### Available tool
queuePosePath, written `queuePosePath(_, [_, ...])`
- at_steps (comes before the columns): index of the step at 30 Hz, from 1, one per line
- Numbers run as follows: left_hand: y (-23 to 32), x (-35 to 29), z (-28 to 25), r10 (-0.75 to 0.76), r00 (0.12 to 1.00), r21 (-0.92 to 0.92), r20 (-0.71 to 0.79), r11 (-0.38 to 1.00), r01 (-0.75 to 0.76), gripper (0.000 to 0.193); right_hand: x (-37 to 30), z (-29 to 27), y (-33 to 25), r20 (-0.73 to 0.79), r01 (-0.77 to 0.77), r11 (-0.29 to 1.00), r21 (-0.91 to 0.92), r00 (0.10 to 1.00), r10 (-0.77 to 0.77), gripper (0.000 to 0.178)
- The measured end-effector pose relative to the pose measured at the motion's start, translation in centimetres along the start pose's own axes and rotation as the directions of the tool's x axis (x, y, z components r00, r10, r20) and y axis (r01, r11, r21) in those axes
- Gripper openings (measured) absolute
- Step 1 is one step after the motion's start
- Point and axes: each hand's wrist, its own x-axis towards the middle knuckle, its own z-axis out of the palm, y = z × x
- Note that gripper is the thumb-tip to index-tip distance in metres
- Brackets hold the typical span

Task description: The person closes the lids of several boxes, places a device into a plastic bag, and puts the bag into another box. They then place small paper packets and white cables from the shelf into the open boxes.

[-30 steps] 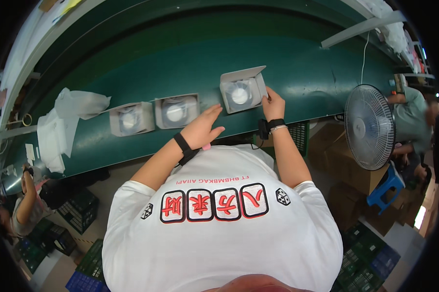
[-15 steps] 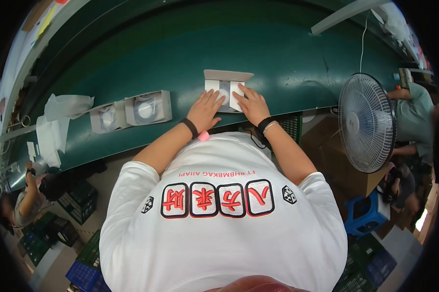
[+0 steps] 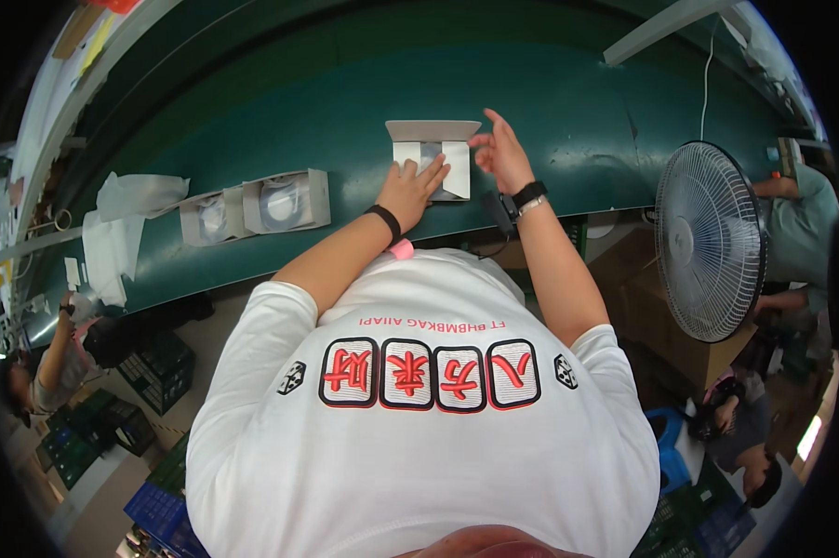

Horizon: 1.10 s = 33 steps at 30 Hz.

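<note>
The long dark green conveyor belt (image 3: 568, 102) curves across in front of me, wider than anything else here. To my right stands a round wire-caged grey electric fan (image 3: 710, 244) on a brown cardboard carton, with another person in a green top behind it. At the belt's left end lies a heap of crumpled white plastic wrapping (image 3: 122, 223).

Next down in size, two open grey-white cardboard boxes (image 3: 257, 206) sit side by side on the belt, well to my left, each showing a round clear-wrapped item inside; both look unclosed, flaps up.

The small grey-white cardboard box (image 3: 432, 160) I am working on lies flat on the belt straight ahead of me. Its top lid stands open at the far side, and the two white inner flaps are folded nearly together over the contents (a narrow gap between them shows something pale beneath).

My left hand (image 3: 410, 191) rests flat, fingers together, pressing down on the left flap and the near edge of the box. My right hand (image 3: 501, 156) is just beside the right flap, fingers loosely spread and lifted, pinching nothing; whether a fingertip touches the card I cannot tell.

By my reckoning the inner flaps are done and the lid remains to close.
</note>
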Motion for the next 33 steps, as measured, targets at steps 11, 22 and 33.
queuePosePath(11, [-0.6, 0.2, -0.1, 0.0, 0.999, -0.047, 0.035, 0.999, 0.002, 0.073, -1.8, 0.1, 0.9, 0.167, 0.073, 0.99, -0.117, 0.985, -0.053, 0.04])
queuePosePath(22, [-4.6, -8.1, 3.5, 0.001, 0.994, -0.784, -0.111, 0.615, -0.088, 0.054, -5.8, -0.6, 6.6, 0.314, 0.49, 0.295, -0.82, 0.817, -0.484, 0.041])
queuePosePath(33, [-4.8, -2.4, 0.3, -0.057, 0.987, -0.518, -0.15, 0.855, -0.03, 0.062, -7.0, 1.8, 6.4, 0.22, 0.51, 0.28, -0.813, 0.715, -0.664, 0.033])
